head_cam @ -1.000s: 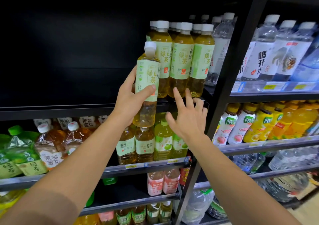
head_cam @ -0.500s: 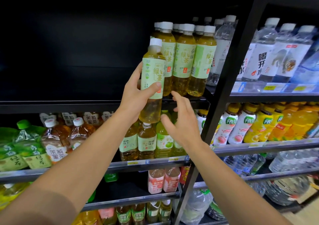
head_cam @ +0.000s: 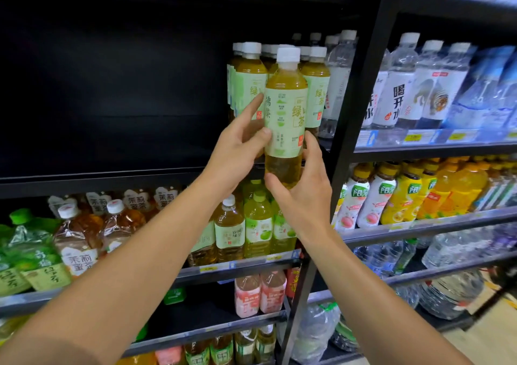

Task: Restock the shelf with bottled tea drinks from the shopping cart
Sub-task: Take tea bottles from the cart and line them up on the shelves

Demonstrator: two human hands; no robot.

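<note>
A green tea bottle (head_cam: pixel 285 113) with a white cap and pale green label is held upright in front of the black upper shelf (head_cam: pixel 112 181). My left hand (head_cam: pixel 237 152) grips its left side, thumb on the label and index finger pointing up. My right hand (head_cam: pixel 303 191) holds the bottle's base from below and the right. Behind it stand several matching green tea bottles (head_cam: pixel 316 90) at the shelf's right end. The shopping cart is out of view.
The upper shelf is dark and bare to the left of the tea bottles. A black upright post (head_cam: pixel 355 129) divides it from water bottles (head_cam: pixel 402 85) on the right. Lower shelves hold tea bottles (head_cam: pixel 229 230), yellow drinks (head_cam: pixel 402 194) and pink drinks (head_cam: pixel 260 292).
The held bottle moved right and up, in front of the shelved tea bottles. My right hand rose from beneath it and took hold of its base.
</note>
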